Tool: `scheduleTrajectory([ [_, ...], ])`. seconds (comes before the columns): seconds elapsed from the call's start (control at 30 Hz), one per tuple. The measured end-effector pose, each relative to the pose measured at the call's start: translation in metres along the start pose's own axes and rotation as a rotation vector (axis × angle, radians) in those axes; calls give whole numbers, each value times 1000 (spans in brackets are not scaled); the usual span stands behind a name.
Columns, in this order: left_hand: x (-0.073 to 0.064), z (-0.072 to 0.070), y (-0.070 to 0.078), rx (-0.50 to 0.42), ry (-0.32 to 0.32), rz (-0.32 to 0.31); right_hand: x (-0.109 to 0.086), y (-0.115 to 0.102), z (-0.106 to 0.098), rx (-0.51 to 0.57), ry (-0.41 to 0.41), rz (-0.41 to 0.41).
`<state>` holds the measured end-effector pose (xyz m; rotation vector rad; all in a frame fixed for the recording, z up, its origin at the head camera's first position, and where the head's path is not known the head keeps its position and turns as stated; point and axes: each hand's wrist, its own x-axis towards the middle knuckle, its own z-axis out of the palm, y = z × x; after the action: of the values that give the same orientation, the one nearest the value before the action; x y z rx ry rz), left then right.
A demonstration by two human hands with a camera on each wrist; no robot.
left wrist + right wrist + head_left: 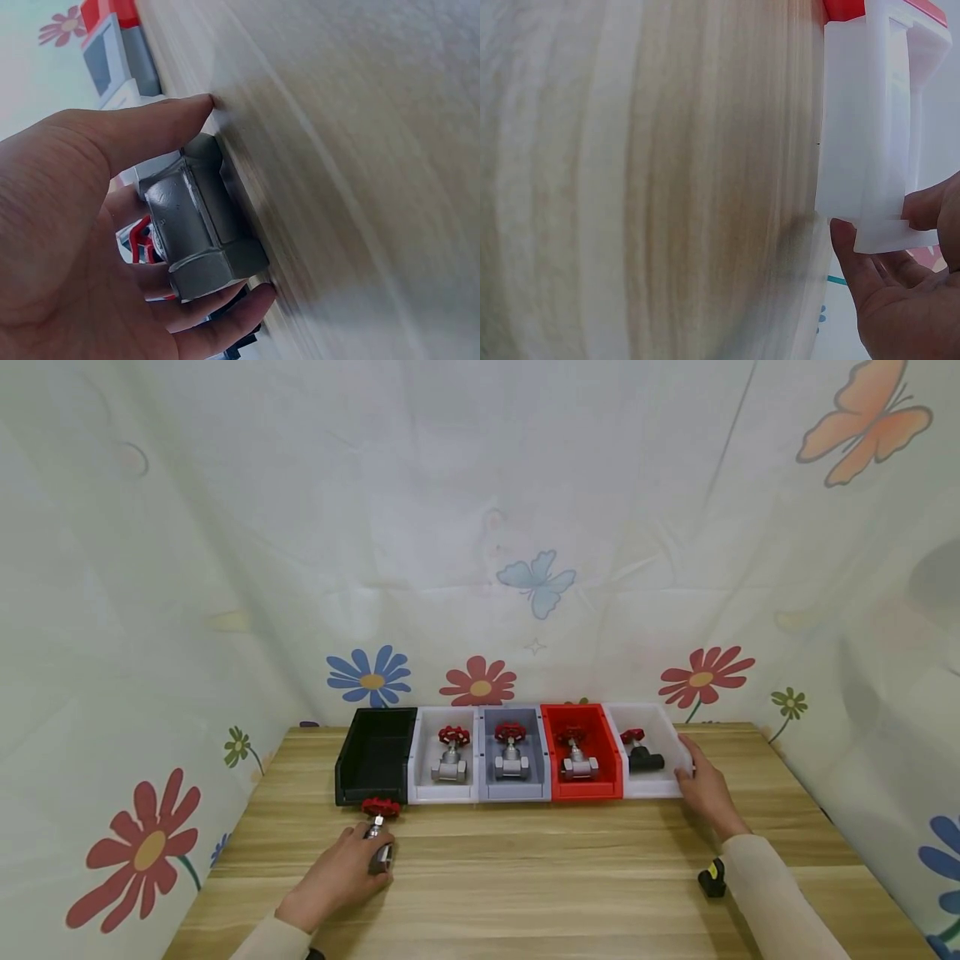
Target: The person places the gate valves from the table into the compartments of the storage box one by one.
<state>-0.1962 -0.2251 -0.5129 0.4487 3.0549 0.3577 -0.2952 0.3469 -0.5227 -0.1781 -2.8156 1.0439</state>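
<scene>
My left hand (341,872) grips a metal gate valve (199,217) by its body, thumb on one side and fingers round the other. The valve lies low over the wood, and its red handwheel (381,807) points at the front of the black bin (372,797). Whether the valve touches the table is hard to tell. On the far right, my right hand (707,785) pinches the side wall of a white bin (847,120), thumb inside and fingers outside. That bin holds a black-bodied valve (645,760) with a red handwheel.
Between the outer bins stand another white bin (442,794), a grey bin (514,793) and a red bin (587,790), each with a red-wheeled metal valve. A small black and yellow object (712,878) is beside the right sleeve. Patterned cloth (450,568) hangs behind the wooden table (525,877).
</scene>
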Motion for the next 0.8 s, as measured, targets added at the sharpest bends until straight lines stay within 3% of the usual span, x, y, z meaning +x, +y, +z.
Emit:
scheduleTrajectory([
  [0.2, 1, -2, 1, -15, -24, -17, 0, -1, 0, 12, -19, 33],
  [0.8, 3, -2, -1, -23, -47, -28, 0, -2, -1, 21, -20, 32],
])
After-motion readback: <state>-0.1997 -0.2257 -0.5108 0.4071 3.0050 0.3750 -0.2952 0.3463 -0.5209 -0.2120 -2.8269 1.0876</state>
